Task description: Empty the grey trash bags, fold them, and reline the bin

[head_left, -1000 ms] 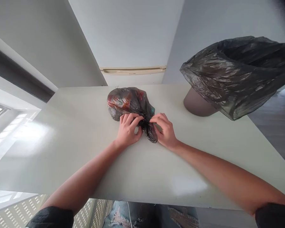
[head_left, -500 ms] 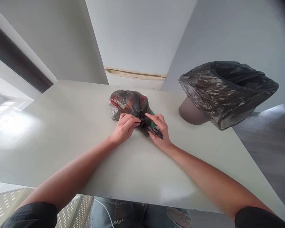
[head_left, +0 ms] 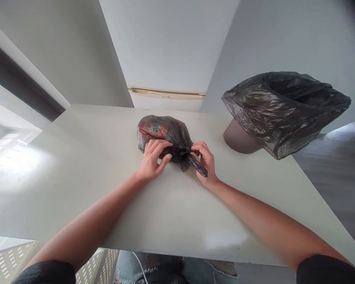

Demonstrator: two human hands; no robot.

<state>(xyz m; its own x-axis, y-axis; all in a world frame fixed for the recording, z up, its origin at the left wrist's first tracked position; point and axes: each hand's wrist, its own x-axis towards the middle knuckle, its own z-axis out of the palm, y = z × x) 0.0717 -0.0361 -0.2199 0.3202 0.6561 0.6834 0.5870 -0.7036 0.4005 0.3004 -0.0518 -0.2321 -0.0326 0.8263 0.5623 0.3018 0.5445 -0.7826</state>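
A pale, glossy bench (head_left: 77, 177) carries the brown bin (head_left: 241, 138), which stands toward its far right. Behind and left of the bin rises a tall white panel (head_left: 168, 47). A black liner (head_left: 278, 118) covers the bin's upper part and flares wide around it, its mouth gaping. Low down, on the near side and far to the left of the bin, perforated beige plastic (head_left: 8, 258) shows below the bench edge; ripped jeans (head_left: 162, 272) show there too, nearer the bin though left of it. The filled bag (head_left: 154, 128) lies on the bench left of the bin and well apart from it, thin black film with red and orange contents showing through. On the bag's near side, farther from the bin, the left hand (head_left: 154, 161) is half curled, its fingers over the film and its thumb standing away; whether film is pinched between them I cannot tell. The right hand (head_left: 207, 161), nearer the bin, is bent almost closed, fingertips pinching the bunched neck (head_left: 183, 152). From there a short twisted tail (head_left: 198, 165) slants across that palm, left of the bin and nearer the person.
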